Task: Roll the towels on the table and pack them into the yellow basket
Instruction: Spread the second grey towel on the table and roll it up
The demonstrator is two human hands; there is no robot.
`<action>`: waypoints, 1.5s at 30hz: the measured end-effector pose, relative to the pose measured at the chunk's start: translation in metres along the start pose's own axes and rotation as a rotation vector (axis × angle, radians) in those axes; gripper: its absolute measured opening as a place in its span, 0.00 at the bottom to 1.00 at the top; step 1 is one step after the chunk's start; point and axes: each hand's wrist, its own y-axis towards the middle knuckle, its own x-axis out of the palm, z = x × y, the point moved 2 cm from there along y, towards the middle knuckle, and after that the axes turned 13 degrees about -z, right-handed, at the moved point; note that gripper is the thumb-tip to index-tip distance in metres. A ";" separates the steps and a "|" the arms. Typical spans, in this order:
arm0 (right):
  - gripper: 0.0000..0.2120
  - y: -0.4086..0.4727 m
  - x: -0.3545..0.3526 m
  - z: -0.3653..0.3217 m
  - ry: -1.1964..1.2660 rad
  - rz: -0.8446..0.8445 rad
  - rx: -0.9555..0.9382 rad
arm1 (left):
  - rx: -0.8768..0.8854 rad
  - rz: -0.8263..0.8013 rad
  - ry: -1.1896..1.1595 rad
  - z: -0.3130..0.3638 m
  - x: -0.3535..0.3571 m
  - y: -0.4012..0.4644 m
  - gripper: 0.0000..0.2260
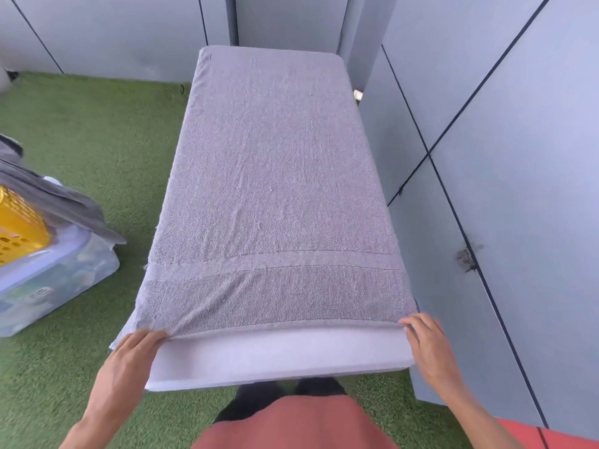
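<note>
A grey-lilac towel (272,176) lies spread flat along the white table (278,361), covering it almost to the far end. My left hand (136,354) pinches the towel's near left corner, and my right hand (424,341) pinches the near right corner at the table's edge. The near hem is slightly lifted between them. The yellow basket (19,228) stands at the far left, partly cut off by the frame and partly covered by a dark grey cloth (55,196).
The basket sits on a clear plastic storage box (55,280) with a pale lid on green artificial grass (97,134). Grey wall panels (502,157) stand close along the table's right side and behind it.
</note>
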 end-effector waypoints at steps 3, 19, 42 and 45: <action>0.12 -0.005 0.004 -0.001 -0.004 0.017 0.000 | -0.011 -0.012 -0.038 -0.003 0.001 -0.006 0.12; 0.09 0.038 -0.034 0.017 0.104 -0.374 0.166 | -0.038 -0.293 -0.259 -0.016 -0.028 0.034 0.09; 0.09 0.028 -0.009 0.000 -0.058 -0.075 0.061 | -0.023 0.037 0.084 -0.004 0.000 0.019 0.21; 0.07 0.028 -0.010 0.002 -0.083 -0.060 0.043 | 0.050 -0.006 0.077 -0.011 -0.005 0.021 0.16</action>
